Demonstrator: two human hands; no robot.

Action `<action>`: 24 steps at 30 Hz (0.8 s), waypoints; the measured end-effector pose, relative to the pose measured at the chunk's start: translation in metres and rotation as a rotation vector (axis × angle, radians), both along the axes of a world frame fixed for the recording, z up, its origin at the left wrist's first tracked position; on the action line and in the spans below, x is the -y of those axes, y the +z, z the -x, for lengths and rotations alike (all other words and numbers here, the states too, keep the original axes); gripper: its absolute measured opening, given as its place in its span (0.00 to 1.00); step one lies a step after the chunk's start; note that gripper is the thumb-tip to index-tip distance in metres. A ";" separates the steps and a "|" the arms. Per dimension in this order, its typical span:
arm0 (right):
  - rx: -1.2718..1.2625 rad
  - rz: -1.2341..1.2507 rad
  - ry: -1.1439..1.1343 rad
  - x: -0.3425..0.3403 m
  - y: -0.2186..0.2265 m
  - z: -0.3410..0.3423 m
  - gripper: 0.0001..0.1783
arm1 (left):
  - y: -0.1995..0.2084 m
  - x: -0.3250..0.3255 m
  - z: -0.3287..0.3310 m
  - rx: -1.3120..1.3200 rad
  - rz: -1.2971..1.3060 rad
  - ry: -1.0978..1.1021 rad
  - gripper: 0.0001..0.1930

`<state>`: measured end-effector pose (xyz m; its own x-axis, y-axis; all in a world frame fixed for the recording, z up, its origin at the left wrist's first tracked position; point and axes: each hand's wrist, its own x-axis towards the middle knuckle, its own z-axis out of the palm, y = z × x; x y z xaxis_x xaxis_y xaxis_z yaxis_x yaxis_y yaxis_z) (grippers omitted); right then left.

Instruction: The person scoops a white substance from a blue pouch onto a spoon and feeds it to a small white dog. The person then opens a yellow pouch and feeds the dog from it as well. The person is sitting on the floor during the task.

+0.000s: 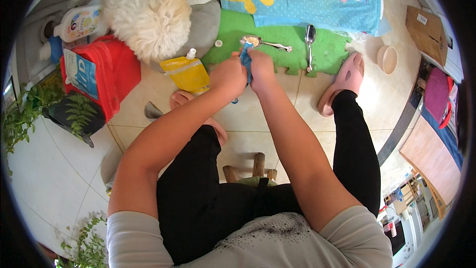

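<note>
My left hand (229, 75) and my right hand (261, 69) are close together, both closed on a narrow blue packet (246, 58). Its upper end reaches over the bowl of a metal spoon (277, 46) lying on the green foam mat (238, 22). Something pale tan (251, 40) is in that bowl; the packet partly covers it. To the right, a second metal spoon (310, 44) lies on the mat. A yellow pouch (187, 73) with a white spout is left of my left hand, and a small white cap (218, 43) lies near it.
A fluffy cream-coloured dog (148, 20) is at the far left, beside a red container (124, 72) and a white bottle (82, 22). A blue patterned cloth (307, 0) covers the mat's far side. Right are a round bowl (387, 59) and a cardboard box (426, 32). My pink slippers (342, 84) flank the area.
</note>
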<state>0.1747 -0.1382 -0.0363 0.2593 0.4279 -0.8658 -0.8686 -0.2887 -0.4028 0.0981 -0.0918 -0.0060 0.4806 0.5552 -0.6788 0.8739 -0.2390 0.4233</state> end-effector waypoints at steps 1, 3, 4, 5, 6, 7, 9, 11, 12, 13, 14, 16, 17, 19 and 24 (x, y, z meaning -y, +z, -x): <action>-0.076 -0.046 -0.011 0.001 0.004 0.000 0.10 | -0.003 -0.001 0.002 0.005 0.016 0.009 0.12; -0.139 -0.053 0.023 0.001 0.011 0.002 0.11 | -0.006 -0.003 0.006 0.006 0.053 0.034 0.13; -0.172 -0.057 0.041 0.000 0.013 0.002 0.12 | -0.007 -0.002 0.007 0.000 0.049 0.031 0.13; -0.181 -0.051 0.042 0.000 0.015 0.000 0.12 | -0.003 -0.002 0.006 -0.002 0.047 0.024 0.13; -0.192 -0.045 0.045 0.001 0.015 -0.001 0.12 | -0.001 -0.002 0.006 -0.004 0.045 0.017 0.14; -0.203 -0.039 0.047 0.001 0.016 -0.002 0.12 | -0.002 -0.001 0.006 0.010 0.038 0.016 0.13; -0.224 -0.013 -0.011 0.000 0.011 -0.003 0.12 | -0.001 -0.001 0.006 0.038 0.022 0.013 0.13; -0.243 0.001 -0.054 -0.001 0.008 -0.004 0.11 | -0.001 -0.001 0.004 0.044 -0.002 0.009 0.13; -0.252 0.002 -0.069 -0.002 0.007 -0.004 0.11 | 0.000 -0.001 0.003 0.047 -0.014 0.006 0.13; -0.261 0.004 -0.083 -0.003 0.007 -0.004 0.11 | -0.001 -0.001 0.003 0.045 -0.022 0.001 0.13; -0.265 0.005 -0.084 -0.003 0.005 -0.004 0.10 | -0.001 -0.001 0.003 0.043 -0.031 -0.004 0.13; -0.273 0.009 -0.085 -0.003 0.003 -0.005 0.09 | -0.001 0.000 0.003 0.045 -0.049 -0.016 0.13; -0.276 0.008 -0.091 -0.003 0.002 -0.005 0.08 | 0.000 0.001 0.002 0.046 -0.059 -0.022 0.13; -0.282 0.007 -0.103 -0.003 0.000 -0.005 0.07 | 0.002 0.002 0.003 0.045 -0.067 -0.040 0.13; -0.296 0.049 -0.160 -0.005 -0.006 -0.005 0.06 | 0.002 0.004 0.002 0.057 -0.109 -0.124 0.13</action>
